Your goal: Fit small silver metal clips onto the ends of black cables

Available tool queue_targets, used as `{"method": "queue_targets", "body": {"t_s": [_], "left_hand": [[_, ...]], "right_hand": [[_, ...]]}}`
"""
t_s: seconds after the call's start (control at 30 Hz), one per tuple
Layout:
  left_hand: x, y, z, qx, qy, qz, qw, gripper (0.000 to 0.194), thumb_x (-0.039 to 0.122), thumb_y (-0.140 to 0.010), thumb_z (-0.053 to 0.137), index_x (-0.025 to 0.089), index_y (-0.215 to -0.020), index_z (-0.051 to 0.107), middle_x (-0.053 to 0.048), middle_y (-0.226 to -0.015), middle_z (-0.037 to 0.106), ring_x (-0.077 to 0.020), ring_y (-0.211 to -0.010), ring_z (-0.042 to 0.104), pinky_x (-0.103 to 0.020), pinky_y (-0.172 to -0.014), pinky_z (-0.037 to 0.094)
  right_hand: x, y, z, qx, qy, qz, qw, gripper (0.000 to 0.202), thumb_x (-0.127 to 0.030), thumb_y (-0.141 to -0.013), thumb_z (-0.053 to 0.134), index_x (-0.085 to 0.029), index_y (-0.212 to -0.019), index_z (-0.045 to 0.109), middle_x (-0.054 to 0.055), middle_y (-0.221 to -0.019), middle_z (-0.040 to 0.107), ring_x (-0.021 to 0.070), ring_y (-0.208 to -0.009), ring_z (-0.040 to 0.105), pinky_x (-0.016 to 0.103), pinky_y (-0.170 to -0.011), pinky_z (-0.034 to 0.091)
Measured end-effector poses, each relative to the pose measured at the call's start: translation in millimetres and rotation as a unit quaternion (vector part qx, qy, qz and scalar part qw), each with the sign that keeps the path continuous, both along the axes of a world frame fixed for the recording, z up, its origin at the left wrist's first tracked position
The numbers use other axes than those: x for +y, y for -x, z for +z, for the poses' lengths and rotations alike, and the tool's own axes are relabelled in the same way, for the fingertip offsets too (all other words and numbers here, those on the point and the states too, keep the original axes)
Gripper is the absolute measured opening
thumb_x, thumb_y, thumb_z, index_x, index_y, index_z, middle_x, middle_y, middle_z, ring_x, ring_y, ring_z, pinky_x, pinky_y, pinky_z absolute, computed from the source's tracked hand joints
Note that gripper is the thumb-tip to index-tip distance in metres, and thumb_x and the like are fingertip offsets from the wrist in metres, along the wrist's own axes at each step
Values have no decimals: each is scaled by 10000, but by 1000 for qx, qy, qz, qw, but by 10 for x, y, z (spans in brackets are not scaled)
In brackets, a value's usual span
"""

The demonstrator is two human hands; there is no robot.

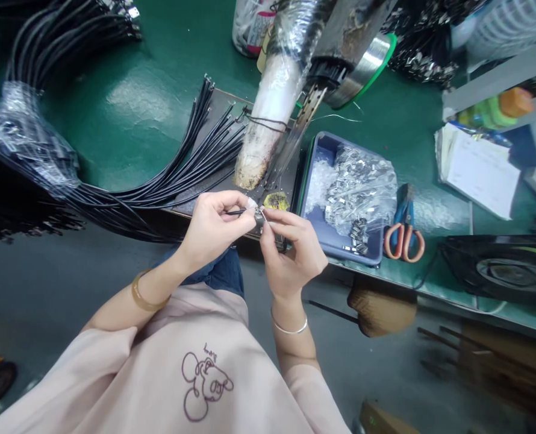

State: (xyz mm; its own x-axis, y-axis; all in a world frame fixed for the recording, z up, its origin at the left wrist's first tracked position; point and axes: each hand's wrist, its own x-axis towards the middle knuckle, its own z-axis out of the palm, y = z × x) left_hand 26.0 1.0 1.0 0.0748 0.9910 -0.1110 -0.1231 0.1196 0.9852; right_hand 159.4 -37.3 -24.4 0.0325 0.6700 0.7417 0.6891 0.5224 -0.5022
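Observation:
My left hand (218, 226) is closed in a pinch on the end of a black cable (235, 212), just in front of a wrapped white nozzle (268, 120). Close against it, my right hand (292, 244) pinches a thin, light-coloured piece (263, 215) at the cable's tip; what exactly it is cannot be made out. A bundle of black cables (159, 190) fans out over a dark board at the left. To the right, a blue tray (375, 256) holds bagged small metal parts (358, 187) and loose ones.
Orange-handled pliers (403, 241) lie right of the tray on the green table (137, 132). A solder spool (367, 69) stands behind the metal rods (304, 117). Papers (480, 169) and a black fan-like device (503, 271) are farther right.

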Motion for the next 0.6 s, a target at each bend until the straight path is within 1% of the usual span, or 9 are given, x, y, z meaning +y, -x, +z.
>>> {"method": "queue_targets", "body": {"t_s": [0.1,0.23,0.3,0.43,0.6], "left_hand": [[23,-13,15,-8,6,5,1000,98,223,-616,650,128,-593,663,28,-536,526,-65,-531,442,-161,-479,396],[43,-11,29,-19,12,2,1000,108,227,-613,656,126,-575,650,33,-528,527,-47,-502,404,-148,-444,349],[43,-6,24,-19,16,-1,1000,105,227,-614,662,126,-583,655,28,-540,547,-50,-508,422,-148,-450,366],[31,0,-2,-11,17,0,1000,101,229,-621,674,129,-633,679,11,-583,595,-74,-548,494,-167,-501,450],[18,4,-7,11,-9,2,1000,96,233,-651,667,138,-653,683,10,-580,577,-80,-543,488,-165,-474,424]], "right_hand": [[20,-9,-1,10,3,6,1000,162,-72,-885,691,-225,-910,642,19,-956,791,150,-892,764,312,-797,624],[30,-13,-5,13,8,11,1000,163,-72,-883,692,-225,-912,643,12,-963,789,151,-902,764,313,-806,621],[33,-13,-3,13,9,12,1000,166,-69,-877,697,-223,-912,646,10,-964,790,150,-904,764,305,-807,619],[41,-13,8,10,8,9,1000,168,-71,-874,701,-228,-907,649,9,-962,791,154,-896,766,308,-800,622],[40,-7,36,2,6,0,1000,166,-88,-873,708,-243,-915,665,5,-960,790,176,-892,769,337,-798,634]]}}
